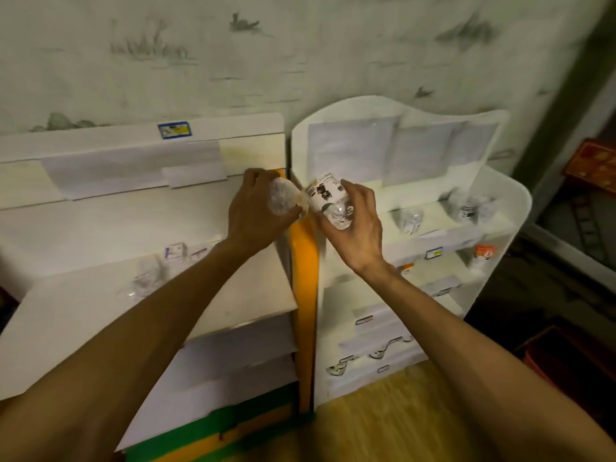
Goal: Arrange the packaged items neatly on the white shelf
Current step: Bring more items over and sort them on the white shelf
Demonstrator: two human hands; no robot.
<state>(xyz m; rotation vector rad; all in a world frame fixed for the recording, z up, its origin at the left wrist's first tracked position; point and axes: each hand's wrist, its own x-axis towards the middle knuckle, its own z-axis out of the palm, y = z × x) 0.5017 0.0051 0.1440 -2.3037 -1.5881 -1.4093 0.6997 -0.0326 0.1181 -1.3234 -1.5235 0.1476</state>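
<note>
Between two shelves, each hand (256, 211) (353, 225) grips a clear packet (283, 198) (330, 201) (contents blurred)

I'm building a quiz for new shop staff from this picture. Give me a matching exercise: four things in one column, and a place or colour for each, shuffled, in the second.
Things:
1. clear packet
2. labelled packet
3. orange packet
4. side panel

Places or colours:
A. on the right shelf unit's lower shelf
B. gripped in the left hand
C. orange, between the two units
D. gripped in the right hand

Pairs: 1-B, 2-D, 3-A, 4-C
</note>
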